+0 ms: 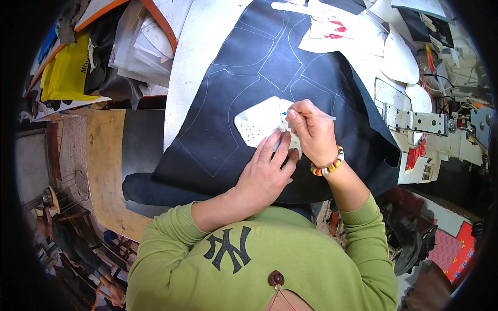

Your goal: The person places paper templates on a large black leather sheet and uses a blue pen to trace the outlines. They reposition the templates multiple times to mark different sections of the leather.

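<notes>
A dark navy sheet of material point(228, 129) lies spread on the table, with several pale traced outlines on it. On it rests a white pattern piece point(259, 122) with small holes. My left hand point(267, 173) lies flat with its fingers pressing the pattern's lower right edge. My right hand point(311, 132), with a beaded bracelet at the wrist, grips a thin pale pen point(319, 116) whose tip touches the pattern's edge.
More white pattern pieces point(399, 59) lie at the back right. A metal machine part point(415, 122) stands to the right. Plastic bags point(140, 46) and a yellow bag point(65, 72) are piled at the left, beside a wooden board point(104, 166).
</notes>
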`<state>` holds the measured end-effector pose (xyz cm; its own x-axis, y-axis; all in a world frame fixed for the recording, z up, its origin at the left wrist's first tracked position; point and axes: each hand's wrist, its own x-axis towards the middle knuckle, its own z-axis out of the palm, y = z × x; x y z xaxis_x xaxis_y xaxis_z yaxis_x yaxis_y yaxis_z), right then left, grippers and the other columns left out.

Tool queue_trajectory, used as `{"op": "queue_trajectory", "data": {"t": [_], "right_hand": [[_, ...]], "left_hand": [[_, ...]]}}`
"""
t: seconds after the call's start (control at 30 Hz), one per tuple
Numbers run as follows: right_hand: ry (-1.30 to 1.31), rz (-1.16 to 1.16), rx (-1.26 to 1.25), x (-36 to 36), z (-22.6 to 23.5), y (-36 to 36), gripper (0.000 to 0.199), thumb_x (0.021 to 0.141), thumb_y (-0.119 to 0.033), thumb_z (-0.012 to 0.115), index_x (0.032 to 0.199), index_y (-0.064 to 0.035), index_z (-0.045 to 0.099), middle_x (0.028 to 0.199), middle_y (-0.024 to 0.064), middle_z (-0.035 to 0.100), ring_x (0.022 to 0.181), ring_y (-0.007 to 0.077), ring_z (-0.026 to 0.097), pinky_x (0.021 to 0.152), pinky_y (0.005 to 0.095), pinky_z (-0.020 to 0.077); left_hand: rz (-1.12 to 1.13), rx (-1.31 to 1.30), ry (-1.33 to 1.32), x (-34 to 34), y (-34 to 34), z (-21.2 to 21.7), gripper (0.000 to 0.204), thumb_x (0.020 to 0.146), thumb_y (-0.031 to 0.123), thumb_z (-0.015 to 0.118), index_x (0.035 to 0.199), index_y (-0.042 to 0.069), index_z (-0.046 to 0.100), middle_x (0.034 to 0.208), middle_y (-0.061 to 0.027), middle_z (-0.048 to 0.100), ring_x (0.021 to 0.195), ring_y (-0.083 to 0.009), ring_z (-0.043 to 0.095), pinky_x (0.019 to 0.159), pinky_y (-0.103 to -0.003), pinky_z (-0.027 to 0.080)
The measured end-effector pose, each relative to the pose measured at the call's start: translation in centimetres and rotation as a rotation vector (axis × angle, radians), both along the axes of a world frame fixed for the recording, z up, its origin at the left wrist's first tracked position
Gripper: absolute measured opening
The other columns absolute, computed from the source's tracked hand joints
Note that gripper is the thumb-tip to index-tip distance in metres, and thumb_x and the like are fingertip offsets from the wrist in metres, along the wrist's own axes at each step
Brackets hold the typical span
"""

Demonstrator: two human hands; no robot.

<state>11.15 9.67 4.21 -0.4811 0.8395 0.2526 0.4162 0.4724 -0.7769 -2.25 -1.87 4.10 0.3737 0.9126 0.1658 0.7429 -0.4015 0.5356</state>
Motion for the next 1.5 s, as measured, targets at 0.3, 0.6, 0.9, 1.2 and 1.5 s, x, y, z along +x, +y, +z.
{"op": "queue_trajectory", "data": {"t": [0.3, 0.6, 0.9, 1.2, 1.5], "right_hand": [[0.191, -0.063, -0.257, -0.6, 0.0, 1.0, 0.014, 0.099, -0.013, 0.058, 0.093, -0.0011, 0.061, 0.074, 0.0088, 0.065, 0.055, 0.0129, 0.062, 0.053, 0.028, 0.0483], [-0.06, -0.033, -0.084, -0.6, 0.3, 1.1, 0.01, 0.096, -0.013, 0.059, 0.096, -0.0034, 0.063, 0.079, 0.0124, 0.066, 0.068, 0.0278, 0.067, 0.058, 0.0326, 0.052], [-0.685, -0.132, 0.667, 11.9, 3.2, 1.8, 0.021, 0.083, -0.008, 0.063, 0.104, -0.0085, 0.068, 0.122, 0.0069, 0.067, 0.124, 0.027, 0.056, 0.109, 0.0485, 0.0393], [-0.784, -0.246, 0.443, 19.7, 2.3, 12.4, 0.022, 0.088, -0.008, 0.052, 0.108, -0.011, 0.062, 0.117, 0.0085, 0.063, 0.12, 0.0282, 0.055, 0.103, 0.041, 0.0437], [-0.403, -0.32, 0.595, 17.2, 6.1, 6.6, 0.029, 0.075, -0.005, 0.07, 0.103, -0.0073, 0.062, 0.117, 0.0105, 0.065, 0.109, 0.0313, 0.059, 0.094, 0.0417, 0.0488]], "left_hand": [[-0.014, 0.005, 0.034, -0.1, 0.0, 0.2, 0.063, 0.074, 0.022, 0.08, 0.129, 0.002, 0.055, 0.142, -0.0278, 0.037, 0.135, -0.0442, 0.034, 0.111, -0.052, 0.035], [-0.016, -0.006, 0.056, 0.0, 0.1, 0.4, 0.063, 0.075, 0.022, 0.08, 0.13, 0.004, 0.056, 0.141, -0.0261, 0.04, 0.135, -0.0435, 0.034, 0.11, -0.05, 0.037], [-0.07, -0.008, 0.079, 0.0, 0.4, 1.6, 0.059, 0.075, 0.016, 0.08, 0.129, 0.004, 0.059, 0.142, -0.0269, 0.043, 0.132, -0.0454, 0.039, 0.108, -0.049, 0.039], [-0.109, -0.002, 0.182, 0.5, 0.4, 2.2, 0.058, 0.075, 0.014, 0.08, 0.129, 0.005, 0.06, 0.142, -0.0266, 0.044, 0.131, -0.0467, 0.04, 0.107, -0.049, 0.039], [0.076, 0.058, -0.029, -2.1, 1.7, 1.8, 0.052, 0.078, 0.011, 0.077, 0.126, 0.001, 0.06, 0.131, -0.0219, 0.053, 0.119, -0.0405, 0.051, 0.099, -0.046, 0.045]]}}
